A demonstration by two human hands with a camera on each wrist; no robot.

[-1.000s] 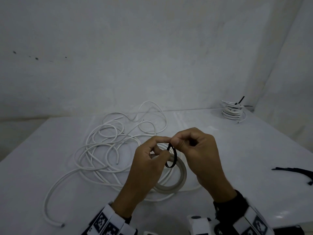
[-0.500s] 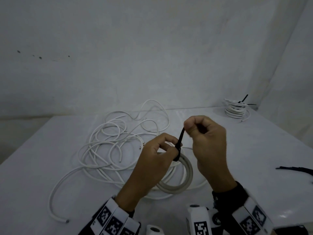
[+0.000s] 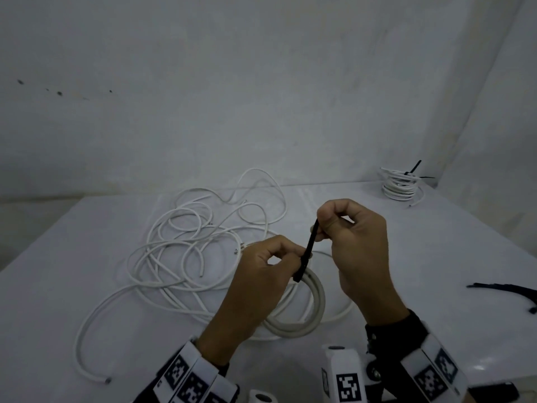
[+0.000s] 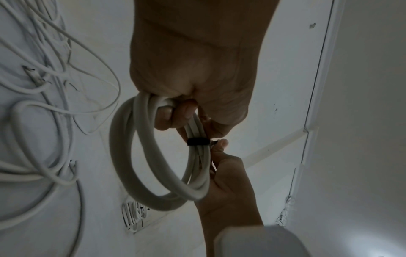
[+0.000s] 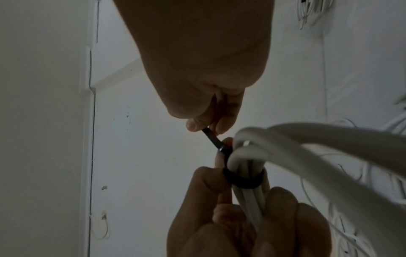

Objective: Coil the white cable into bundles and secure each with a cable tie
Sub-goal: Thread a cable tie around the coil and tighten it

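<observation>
Left hand (image 3: 261,274) grips coiled white cable (image 4: 153,167) above near middle of desk (image 3: 436,257), fingers curled round strands so loops stay stacked. Right hand (image 3: 357,237) pinches tail of black cable tie (image 3: 308,251), drawn up and away to cinch band snug. Loose cable (image 3: 186,251) heaped toward left edge. Tied bundle (image 3: 401,184) parked at far right corner; spare ties (image 3: 511,289) at right edge, within reach.

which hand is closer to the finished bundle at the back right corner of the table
Right. The right hand, pinching the black cable tie, is between the person and the finished bundle. The left hand, gripping the new coil, sits further left and nearer the person.
</observation>
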